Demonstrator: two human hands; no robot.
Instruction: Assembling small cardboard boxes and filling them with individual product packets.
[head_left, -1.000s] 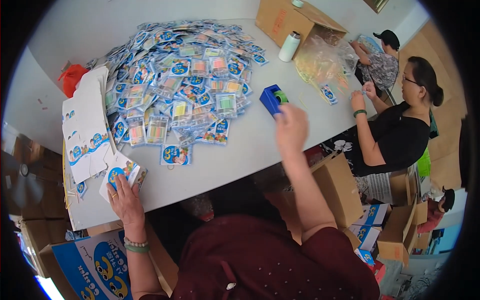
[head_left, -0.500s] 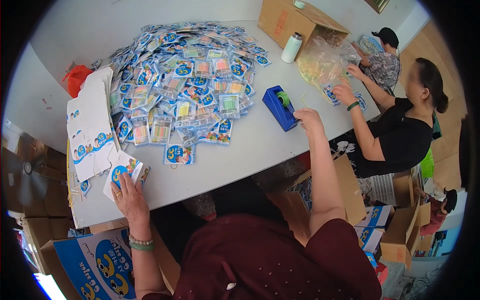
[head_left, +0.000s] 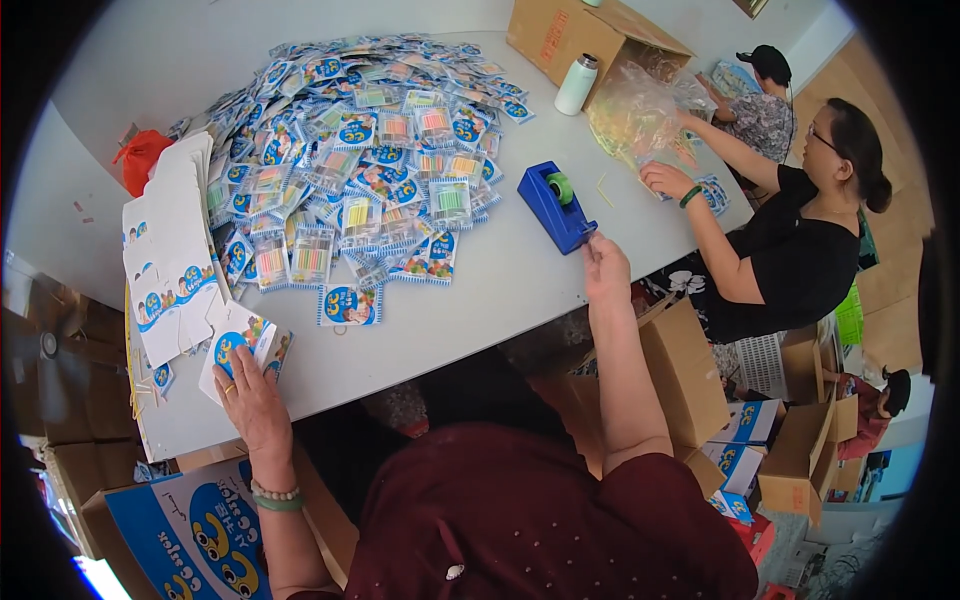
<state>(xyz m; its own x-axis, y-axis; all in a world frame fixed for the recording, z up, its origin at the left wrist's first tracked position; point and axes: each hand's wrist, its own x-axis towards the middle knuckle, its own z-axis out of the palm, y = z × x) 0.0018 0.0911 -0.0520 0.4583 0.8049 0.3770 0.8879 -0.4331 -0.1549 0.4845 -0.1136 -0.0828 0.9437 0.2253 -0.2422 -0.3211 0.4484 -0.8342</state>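
One carton looks formed under the left hand, fingers flat; the right hand is at the one-o'clock tape dispenser, grip unclear; sachets remain loose.

Right hand, a second ago partly covering the dispenser, now sits at its near end, while a co-worker's bangled hand has shifted closer to it.

Here's the dispenser, blue, sitting upright and slanted, green roll seated in its far half! And well left of that dispenser, nearer in, the box: white, blue oval, colourful print, lying askew.
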